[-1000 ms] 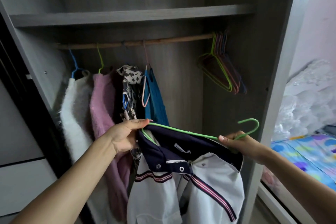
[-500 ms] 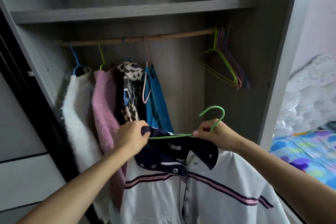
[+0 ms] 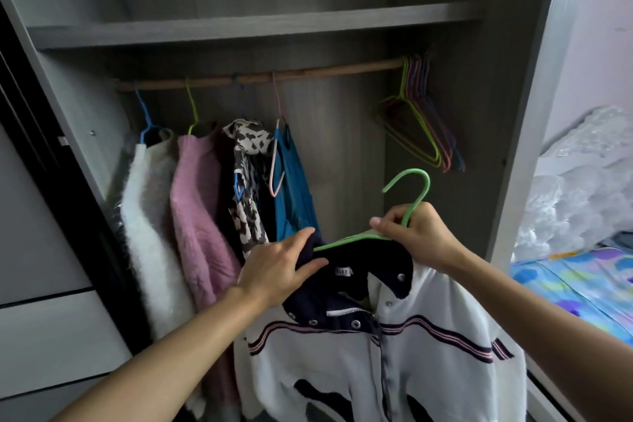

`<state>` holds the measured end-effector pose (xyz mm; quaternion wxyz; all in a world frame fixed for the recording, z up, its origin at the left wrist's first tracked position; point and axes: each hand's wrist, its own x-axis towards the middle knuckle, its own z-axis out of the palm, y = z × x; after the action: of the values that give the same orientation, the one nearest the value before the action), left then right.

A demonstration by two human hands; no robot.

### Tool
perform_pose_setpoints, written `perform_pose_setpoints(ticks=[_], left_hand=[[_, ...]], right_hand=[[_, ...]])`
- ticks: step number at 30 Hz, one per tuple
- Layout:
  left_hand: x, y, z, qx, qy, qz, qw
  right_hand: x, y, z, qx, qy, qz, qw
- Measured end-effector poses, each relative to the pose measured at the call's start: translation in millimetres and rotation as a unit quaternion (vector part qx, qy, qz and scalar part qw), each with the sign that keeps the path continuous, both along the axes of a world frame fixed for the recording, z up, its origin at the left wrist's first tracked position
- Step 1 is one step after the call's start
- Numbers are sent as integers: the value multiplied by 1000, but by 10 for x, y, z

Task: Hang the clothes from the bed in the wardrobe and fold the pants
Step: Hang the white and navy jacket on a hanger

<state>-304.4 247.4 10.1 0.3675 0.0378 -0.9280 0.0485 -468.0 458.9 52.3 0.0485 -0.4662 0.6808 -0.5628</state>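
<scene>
A white jacket (image 3: pixel 421 363) with a navy collar and striped chest band hangs on a green hanger (image 3: pixel 416 192) in front of the open wardrobe. My right hand (image 3: pixel 416 236) grips the hanger just below its hook. My left hand (image 3: pixel 279 265) pinches the navy collar at the hanger's left end. Above, the wooden rail (image 3: pixel 308 74) carries a white fluffy top (image 3: pixel 150 216), a pink sweater (image 3: pixel 198 209), a leopard-print garment (image 3: pixel 248 164) and a teal top (image 3: pixel 293 188).
A bunch of bare coloured hangers (image 3: pixel 424 127) hangs at the rail's right end. A grey shelf (image 3: pixel 239 26) runs above the rail. The wardrobe's side panel (image 3: pixel 527 147) stands at right, with the bed's colourful sheet (image 3: pixel 575 284) and a white bundle (image 3: pixel 582 175) beyond it.
The hanger has turned upright with its hook pointing up, and the jacket now hangs down from it. My right hand moved left and closer to the wardrobe; my left stays on the collar.
</scene>
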Motion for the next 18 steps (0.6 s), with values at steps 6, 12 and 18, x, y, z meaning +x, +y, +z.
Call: perform_pose_setpoints(ticks=[6, 12, 18], left_hand=[[-89, -39, 68, 5, 92, -16, 996], [8, -331, 164, 25, 120, 3, 992], [128, -450, 155, 45, 127, 27, 991]], right_hand=[[-111, 28, -20, 117, 78, 6, 990], [-308, 478, -311, 137, 112, 0, 984], [-436, 666, -426, 112, -167, 78, 976]])
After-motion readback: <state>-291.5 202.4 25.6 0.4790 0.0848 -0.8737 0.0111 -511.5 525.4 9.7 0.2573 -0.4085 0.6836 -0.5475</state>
